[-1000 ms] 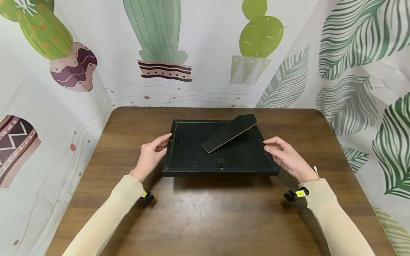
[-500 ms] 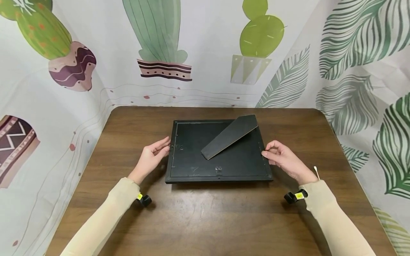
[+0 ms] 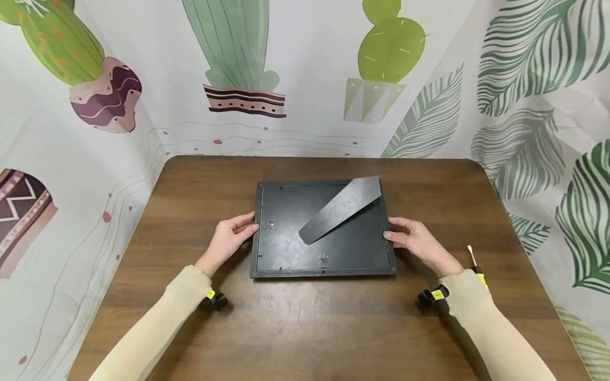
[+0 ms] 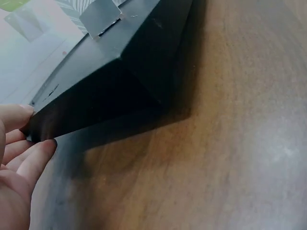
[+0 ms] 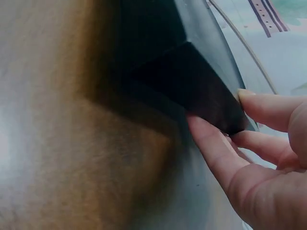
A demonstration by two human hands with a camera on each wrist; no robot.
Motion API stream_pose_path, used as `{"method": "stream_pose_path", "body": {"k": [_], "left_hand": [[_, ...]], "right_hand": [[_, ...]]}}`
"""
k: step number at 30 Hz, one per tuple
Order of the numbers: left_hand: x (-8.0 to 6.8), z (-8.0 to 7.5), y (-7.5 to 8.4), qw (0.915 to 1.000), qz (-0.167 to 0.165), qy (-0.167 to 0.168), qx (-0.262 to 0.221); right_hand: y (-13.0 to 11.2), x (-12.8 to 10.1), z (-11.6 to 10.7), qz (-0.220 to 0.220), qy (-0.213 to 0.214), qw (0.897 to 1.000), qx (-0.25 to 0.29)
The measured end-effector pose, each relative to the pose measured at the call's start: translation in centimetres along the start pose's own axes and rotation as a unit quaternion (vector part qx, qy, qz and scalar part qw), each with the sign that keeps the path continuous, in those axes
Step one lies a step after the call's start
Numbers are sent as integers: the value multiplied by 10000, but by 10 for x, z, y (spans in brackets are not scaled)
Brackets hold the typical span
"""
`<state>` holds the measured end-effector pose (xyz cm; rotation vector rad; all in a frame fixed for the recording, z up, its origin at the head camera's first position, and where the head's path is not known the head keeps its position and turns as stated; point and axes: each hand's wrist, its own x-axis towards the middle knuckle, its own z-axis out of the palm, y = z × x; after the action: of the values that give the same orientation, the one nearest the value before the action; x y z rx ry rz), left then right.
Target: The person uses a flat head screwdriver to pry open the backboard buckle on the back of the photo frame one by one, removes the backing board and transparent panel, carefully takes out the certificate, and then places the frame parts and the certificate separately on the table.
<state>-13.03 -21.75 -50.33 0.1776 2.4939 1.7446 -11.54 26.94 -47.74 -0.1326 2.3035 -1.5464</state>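
1. Left hand [image 3: 227, 241], left of the frame's centre: thumb on top of the left edge of the black picture frame [image 3: 286, 248], other fingers [image 4: 29, 160] against the side and lower edge, as seen from the left wrist view. A light pinch on the edge, fingers only slightly bent.
2. Black picture frame, in the middle of the picture: face down on the brown table [image 3: 305, 328], back panel up, held between both hands.
3. Stand flap [image 3: 340, 210], centre to upper right of the frame's back: a grey leg lying diagonally, its wide end near the upper right corner.
4. Small hanger clips [image 3: 323, 259], near the lower edge of the back panel.
5. Right hand [image 3: 419, 244], right of centre: thumb on the top of the frame's right edge, fingers [image 5: 211, 143] under and beside it; a pinch on the edge.
6. Screwdriver [image 3: 476, 260], lower right, just beside the right wrist, partly hidden by the sleeve.
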Motion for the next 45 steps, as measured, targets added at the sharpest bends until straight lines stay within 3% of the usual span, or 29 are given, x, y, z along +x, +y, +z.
{"method": "stream_pose_path", "body": {"k": [6,11,16,23,29,45], "left_hand": [[2,4,-4,9993,77,-49,363],[5,5,-4,9953,284,70,927],[7,4,-6,9908,318,157,1303],[9,4,-7,9930,396,103,1110],[9,4,-7,9915,330,-14,1261],[9,5,-7,9925,204,64,1200]], "right_hand": [[1,1,8,84,177,9998,-98],[-2,2,12,116,428,9964,-723],[-3,5,15,107,678,9867,-1472],[-2,4,17,49,766,9787,-1902],[4,7,18,-35,787,9762,-2019],[3,10,19,-29,771,9786,-1907]]}}
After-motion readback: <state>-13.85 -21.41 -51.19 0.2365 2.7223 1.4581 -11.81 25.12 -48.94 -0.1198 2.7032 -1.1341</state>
